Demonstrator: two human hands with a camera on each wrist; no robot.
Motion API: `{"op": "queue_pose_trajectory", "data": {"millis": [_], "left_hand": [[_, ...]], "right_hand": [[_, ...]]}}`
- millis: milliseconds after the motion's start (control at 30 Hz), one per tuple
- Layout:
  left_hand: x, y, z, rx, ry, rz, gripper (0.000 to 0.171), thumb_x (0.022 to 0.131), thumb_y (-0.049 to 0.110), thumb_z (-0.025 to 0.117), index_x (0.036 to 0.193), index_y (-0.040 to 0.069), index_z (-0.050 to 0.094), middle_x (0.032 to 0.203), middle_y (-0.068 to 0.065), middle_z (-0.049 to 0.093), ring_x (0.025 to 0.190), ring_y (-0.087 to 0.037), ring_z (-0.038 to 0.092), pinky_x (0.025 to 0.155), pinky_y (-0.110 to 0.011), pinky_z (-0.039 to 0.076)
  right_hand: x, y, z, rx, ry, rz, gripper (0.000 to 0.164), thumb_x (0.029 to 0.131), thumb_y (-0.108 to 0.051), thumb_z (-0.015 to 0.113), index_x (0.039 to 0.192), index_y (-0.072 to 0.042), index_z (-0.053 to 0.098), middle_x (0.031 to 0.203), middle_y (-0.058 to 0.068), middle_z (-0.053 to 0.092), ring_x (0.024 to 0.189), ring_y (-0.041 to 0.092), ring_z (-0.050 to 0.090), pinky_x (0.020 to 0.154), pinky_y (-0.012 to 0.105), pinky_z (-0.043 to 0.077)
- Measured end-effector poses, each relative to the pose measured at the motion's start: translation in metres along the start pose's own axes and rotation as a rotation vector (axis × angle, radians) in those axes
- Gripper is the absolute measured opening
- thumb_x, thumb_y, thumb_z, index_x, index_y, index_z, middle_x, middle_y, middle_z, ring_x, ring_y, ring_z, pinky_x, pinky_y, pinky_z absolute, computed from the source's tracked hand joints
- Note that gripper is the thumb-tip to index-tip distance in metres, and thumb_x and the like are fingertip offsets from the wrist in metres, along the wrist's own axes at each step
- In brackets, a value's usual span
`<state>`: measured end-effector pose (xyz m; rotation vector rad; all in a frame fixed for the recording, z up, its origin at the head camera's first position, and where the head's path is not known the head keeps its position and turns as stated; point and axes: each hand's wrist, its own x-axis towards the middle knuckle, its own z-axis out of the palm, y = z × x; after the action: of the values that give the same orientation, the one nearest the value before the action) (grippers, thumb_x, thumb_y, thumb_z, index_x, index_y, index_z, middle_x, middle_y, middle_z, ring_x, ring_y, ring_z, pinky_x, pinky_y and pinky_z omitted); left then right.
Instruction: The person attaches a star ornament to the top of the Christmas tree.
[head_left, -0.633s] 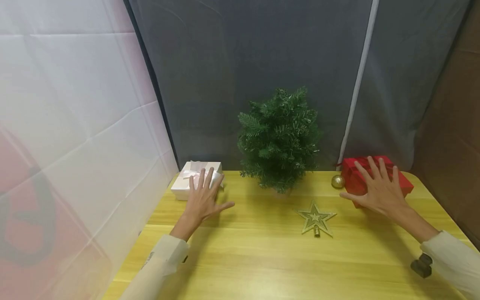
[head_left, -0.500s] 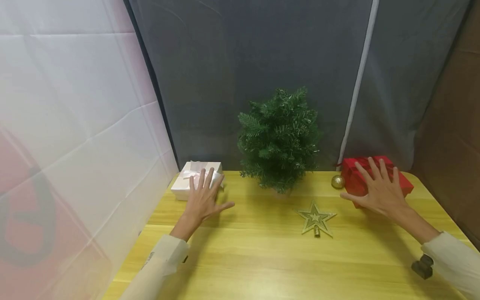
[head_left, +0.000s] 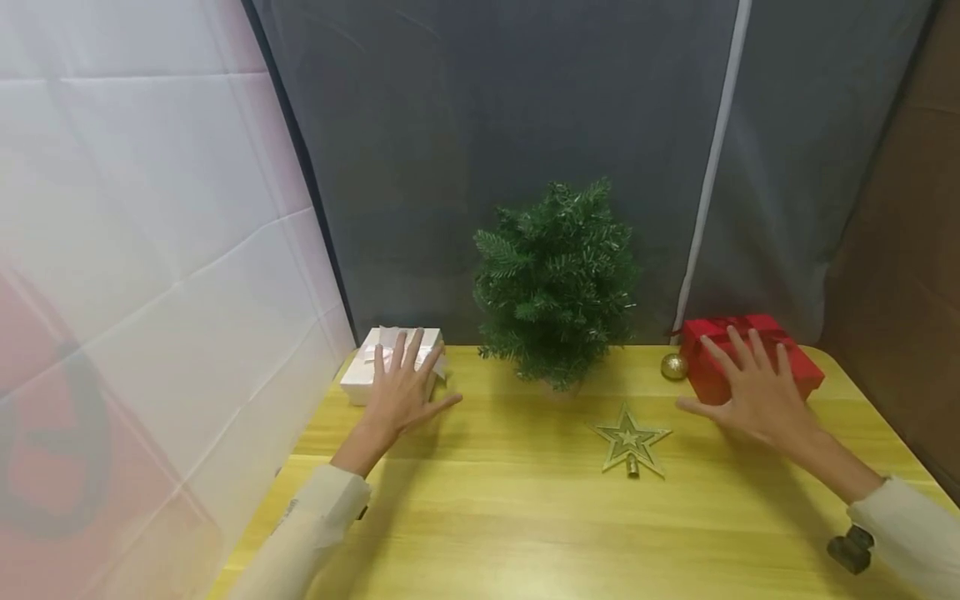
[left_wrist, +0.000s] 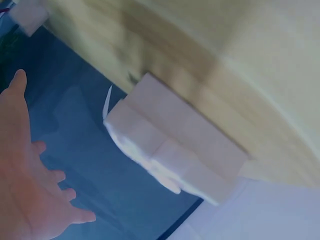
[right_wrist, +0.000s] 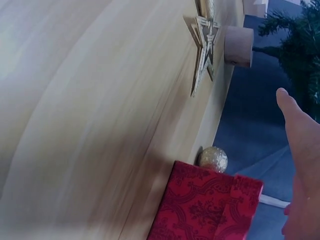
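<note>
My left hand (head_left: 396,398) hovers with spread fingers in front of a white gift box (head_left: 360,372) with a pale ribbon bow. In the left wrist view a gap separates that hand (left_wrist: 25,175) from the box (left_wrist: 175,130). On the other side, my right hand (head_left: 761,402), fingers also spread, is held above and before a red patterned gift box (head_left: 798,371). Neither hand holds anything. Between them stands a small green Christmas tree (head_left: 557,283) on a round wooden base (right_wrist: 239,46). A gold star topper (head_left: 628,442) lies in front of the tree.
A gold glitter ball (head_left: 674,367) sits against the left side of the red box. The yellow wooden table (head_left: 510,517) meets a dark grey cloth (head_left: 465,125) behind, a white sheet (head_left: 165,250) on the left and a brown panel (head_left: 907,250) on the right.
Both hands have shifted slightly, the right one a little lower in the head view. The head view itself has tilted a bit. The objects stay in place.
</note>
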<state>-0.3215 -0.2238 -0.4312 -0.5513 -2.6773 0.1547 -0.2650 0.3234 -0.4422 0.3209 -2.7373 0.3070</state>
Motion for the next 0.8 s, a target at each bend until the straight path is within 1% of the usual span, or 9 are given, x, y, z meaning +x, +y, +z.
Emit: {"op": "queue_pose_trajectory", "data": {"millis": [67, 167, 267, 333, 467, 633, 800], "left_hand": [[0.004, -0.001, -0.008, 0.004, 0.006, -0.001, 0.099, 0.087, 0.078, 0.061, 0.163, 0.020, 0.036, 0.170, -0.020, 0.021, 0.155, -0.046, 0.018, 0.117, -0.075, 0.017], [0.010, -0.002, -0.019, 0.020, -0.006, -0.004, 0.099, 0.088, 0.079, 0.059, 0.164, 0.022, 0.035, 0.171, -0.019, 0.019, 0.156, -0.044, 0.017, 0.119, -0.074, 0.015], [0.016, -0.003, -0.029, 0.035, -0.018, 0.003, 0.099, 0.089, 0.080, 0.057, 0.165, 0.023, 0.032, 0.171, -0.018, 0.018, 0.157, -0.044, 0.015, 0.119, -0.073, 0.013], [0.021, -0.003, -0.035, 0.044, -0.012, 0.013, 0.099, 0.089, 0.080, 0.056, 0.165, 0.023, 0.031, 0.172, -0.018, 0.017, 0.157, -0.043, 0.015, 0.119, -0.074, 0.013], [0.030, -0.003, -0.049, 0.067, 0.027, 0.032, 0.099, 0.089, 0.080, 0.056, 0.166, 0.023, 0.031, 0.171, -0.018, 0.019, 0.156, -0.043, 0.018, 0.119, -0.073, 0.016], [0.041, 0.000, -0.074, 0.085, 0.057, 0.041, 0.098, 0.091, 0.078, 0.057, 0.166, 0.023, 0.028, 0.170, -0.017, 0.023, 0.156, -0.041, 0.020, 0.119, -0.071, 0.019], [0.056, 0.001, -0.102, 0.061, 0.096, 0.041, 0.093, 0.095, 0.073, 0.057, 0.167, 0.023, 0.025, 0.170, -0.016, 0.023, 0.156, -0.041, 0.020, 0.120, -0.070, 0.019]], "right_hand": [[-0.001, -0.004, 0.000, 0.000, -0.004, -0.006, 0.110, 0.080, -0.075, 0.072, 0.163, -0.015, 0.033, 0.165, 0.032, 0.023, 0.152, 0.056, 0.011, 0.117, 0.076, -0.003], [-0.004, -0.008, 0.001, -0.010, -0.012, -0.019, 0.110, 0.080, -0.075, 0.072, 0.162, -0.014, 0.034, 0.164, 0.032, 0.024, 0.152, 0.056, 0.013, 0.117, 0.077, -0.002], [-0.007, -0.013, 0.004, -0.006, -0.021, -0.028, 0.109, 0.080, -0.075, 0.072, 0.162, -0.014, 0.035, 0.164, 0.031, 0.025, 0.152, 0.056, 0.013, 0.117, 0.077, -0.001], [-0.009, -0.015, 0.006, -0.009, -0.020, -0.037, 0.109, 0.080, -0.075, 0.072, 0.162, -0.014, 0.036, 0.165, 0.031, 0.025, 0.151, 0.056, 0.015, 0.117, 0.077, 0.000], [-0.015, -0.022, 0.013, 0.003, -0.009, -0.069, 0.107, 0.080, -0.075, 0.073, 0.162, -0.017, 0.036, 0.165, 0.029, 0.026, 0.152, 0.056, 0.016, 0.118, 0.075, 0.001], [-0.022, -0.033, 0.022, 0.030, -0.002, -0.117, 0.105, 0.079, -0.073, 0.075, 0.161, -0.018, 0.039, 0.164, 0.028, 0.029, 0.152, 0.054, 0.017, 0.120, 0.072, 0.002], [-0.026, -0.045, 0.030, 0.032, 0.017, -0.171, 0.102, 0.078, -0.069, 0.079, 0.157, -0.014, 0.045, 0.164, 0.027, 0.032, 0.150, 0.056, 0.023, 0.120, 0.073, 0.009]]}}
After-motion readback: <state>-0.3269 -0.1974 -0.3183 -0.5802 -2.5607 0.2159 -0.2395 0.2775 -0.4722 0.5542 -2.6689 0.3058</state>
